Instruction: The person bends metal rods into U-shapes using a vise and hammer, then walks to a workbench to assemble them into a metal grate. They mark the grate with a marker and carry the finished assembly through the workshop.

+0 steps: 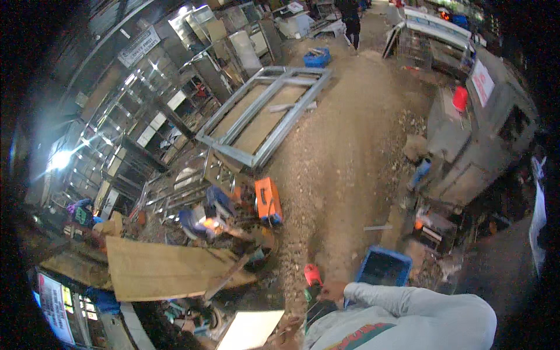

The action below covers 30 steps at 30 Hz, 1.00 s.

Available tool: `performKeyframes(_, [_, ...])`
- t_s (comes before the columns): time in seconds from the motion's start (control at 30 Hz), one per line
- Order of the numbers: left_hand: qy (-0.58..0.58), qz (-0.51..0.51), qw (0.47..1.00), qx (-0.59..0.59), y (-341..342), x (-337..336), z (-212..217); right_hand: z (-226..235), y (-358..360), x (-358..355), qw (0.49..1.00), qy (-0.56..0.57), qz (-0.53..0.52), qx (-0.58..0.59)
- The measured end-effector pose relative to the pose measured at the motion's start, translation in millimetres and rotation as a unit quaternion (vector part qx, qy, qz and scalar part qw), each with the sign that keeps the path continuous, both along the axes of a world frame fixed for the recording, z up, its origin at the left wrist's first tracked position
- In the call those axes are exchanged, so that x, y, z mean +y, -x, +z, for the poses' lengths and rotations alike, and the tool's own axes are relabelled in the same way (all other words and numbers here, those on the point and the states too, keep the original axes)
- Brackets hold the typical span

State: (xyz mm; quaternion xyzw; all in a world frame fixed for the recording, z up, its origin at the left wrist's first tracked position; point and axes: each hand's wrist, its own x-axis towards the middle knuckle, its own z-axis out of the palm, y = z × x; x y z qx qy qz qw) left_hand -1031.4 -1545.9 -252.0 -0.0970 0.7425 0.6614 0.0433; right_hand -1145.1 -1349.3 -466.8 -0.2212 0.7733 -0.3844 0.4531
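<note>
My right arm, in a pale grey sleeve, bends across the lower edge. My right hand (333, 290) is low in front of my body, its fingers too blurred to read. Close to its left is a red object (313, 274) with a dark green part below, its kind unclear. My left hand (287, 336) shows only partly at the bottom edge, beside a pale flat board (251, 330); its fingers are not distinct, so a grip on the board cannot be made out. A blue plastic crate (384, 267) stands on the ground just beyond my right forearm.
An orange box (268, 200) stands left of the dirt path (344, 151), near a crouching person (213, 219). A large metal frame (256, 158) lies farther off. A brown wooden sheet (169, 268) is at left, a grey metal cabinet (478, 151) at right. Someone in dark clothes (351, 20) is far ahead.
</note>
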Motion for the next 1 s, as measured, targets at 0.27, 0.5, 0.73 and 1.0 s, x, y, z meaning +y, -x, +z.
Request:
performKeyframes(0.27, [0.195,-0.238,0.951,-0.019,430.7,46.2,-46.5,-29.4,314.4,85.7,0.991,-0.087,-0.095,-0.042])
performKeyframes(0.5, [0.039,-0.409,0.905,-0.112,756.3,281.6,0.5,135.3,446.7,286.1,0.865,0.101,-0.481,0.098])
performKeyframes(0.73, [-0.068,-0.672,0.714,-0.184,925.6,550.2,-96.4,67.0,566.4,434.2,0.752,-0.083,-0.649,0.086])
performKeyframes(1.0, [0.295,-0.66,0.661,-0.203,1139.3,686.4,-167.1,248.4,657.0,741.4,0.365,-0.266,-0.873,0.184])
